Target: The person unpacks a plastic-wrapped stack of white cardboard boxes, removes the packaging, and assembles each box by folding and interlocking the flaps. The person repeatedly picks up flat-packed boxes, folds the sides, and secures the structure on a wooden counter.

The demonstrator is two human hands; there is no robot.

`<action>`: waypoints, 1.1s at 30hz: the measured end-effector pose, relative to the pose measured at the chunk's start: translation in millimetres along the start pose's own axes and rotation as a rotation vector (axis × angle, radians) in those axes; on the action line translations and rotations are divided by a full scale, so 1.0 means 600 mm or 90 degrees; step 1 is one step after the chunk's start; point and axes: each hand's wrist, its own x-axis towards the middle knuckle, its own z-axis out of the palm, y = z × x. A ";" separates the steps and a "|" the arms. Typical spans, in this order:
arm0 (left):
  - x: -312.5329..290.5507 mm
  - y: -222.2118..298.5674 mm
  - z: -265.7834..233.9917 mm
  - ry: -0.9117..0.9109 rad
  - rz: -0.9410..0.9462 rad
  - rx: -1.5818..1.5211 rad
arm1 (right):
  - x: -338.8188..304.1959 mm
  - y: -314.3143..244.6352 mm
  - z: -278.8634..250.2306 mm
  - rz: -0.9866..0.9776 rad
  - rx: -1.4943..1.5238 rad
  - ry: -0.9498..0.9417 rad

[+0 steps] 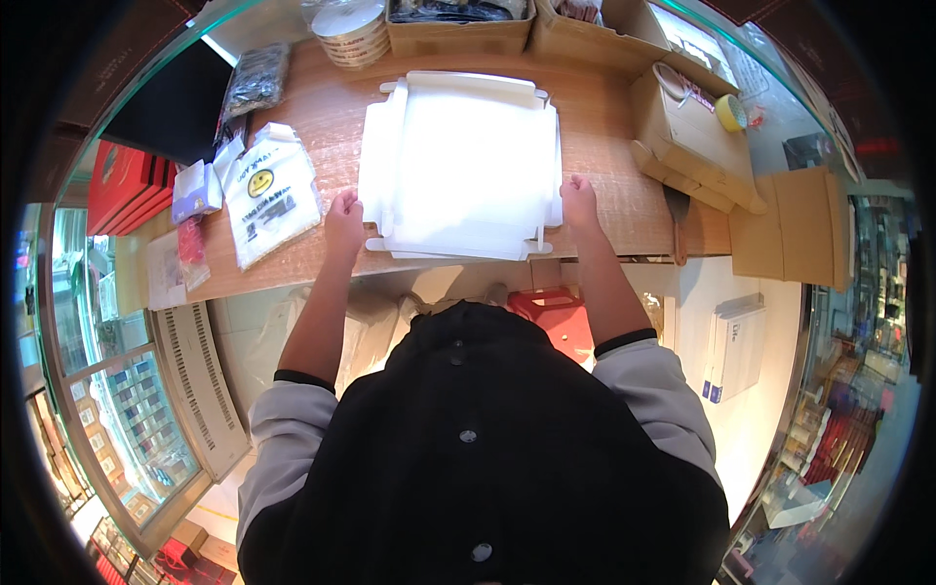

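A white die-cut cardboard box blank (468, 166) lies flat on the wooden table in front of me, with tabs and flaps along its edges. More white edges show beneath it, so it may be a stack. My left hand (343, 219) is closed on the left side flap near its front corner. On the opposite side, my right hand (579, 203) pinches the right flap. Both forearms reach forward over the table's front edge. Left of the blank, beside my left hand, lies a white plastic bag (271, 195) with a yellow smiling face.
Cardboard boxes (697, 136) stand at the right, with a yellow tape roll (730, 113) on top. A scraper with a wooden handle (679, 224) lies near the front edge. Stacked tape rolls (349, 34) and an open carton (458, 37) sit behind. Red boxes (127, 190) are at the left.
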 end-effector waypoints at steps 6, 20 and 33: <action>-0.032 0.010 0.019 0.092 0.004 0.129 | 0.006 -0.012 0.018 -0.051 -0.028 -0.018; -0.159 0.076 0.084 -0.187 0.626 0.554 | -0.208 -0.038 0.039 -0.713 -0.504 -0.297; -0.117 0.079 0.077 -0.295 0.536 0.608 | -0.162 -0.075 0.055 -0.532 -0.485 -0.349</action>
